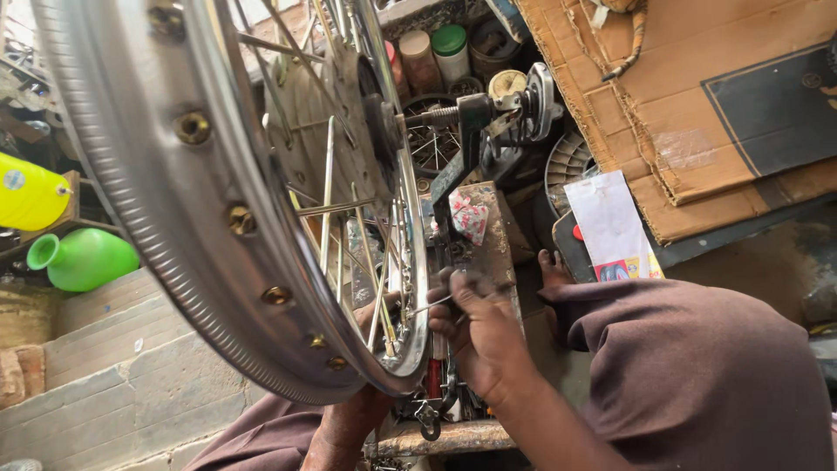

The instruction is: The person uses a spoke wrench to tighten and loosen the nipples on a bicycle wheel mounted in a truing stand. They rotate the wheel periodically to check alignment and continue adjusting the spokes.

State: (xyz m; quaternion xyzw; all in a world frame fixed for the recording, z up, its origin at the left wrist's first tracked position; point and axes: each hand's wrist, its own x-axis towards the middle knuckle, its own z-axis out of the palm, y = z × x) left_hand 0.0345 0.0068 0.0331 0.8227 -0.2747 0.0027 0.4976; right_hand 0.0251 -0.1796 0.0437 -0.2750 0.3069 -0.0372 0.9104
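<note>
Filling the near left of the view, the chromed wheel rim (157,192) is standing upright on its axle in a truing stand (471,131), so it can spin while the spokes get reached from the side. At its lower edge, the right hand (484,336) is pinching its fingers (453,292) narrowly around a thin spoke or spoke tool (427,305); which of the two it is, I cannot tell. The left hand (366,406) is coming up from below behind the rim, and its fingers are mostly hidden, so their grip is unclear, though it seems to be steadying the wheel. Brass nipples (193,127) are dotting the rim's inner face.

Outward, a white packet (610,222) with a coloured lower band is lying beside flattened brown cardboard (689,105). Round tins and a green-lidded jar (451,48) are standing behind the stand. At far left, a green plastic jug (83,259) is lying on its side under a yellow container (30,192).
</note>
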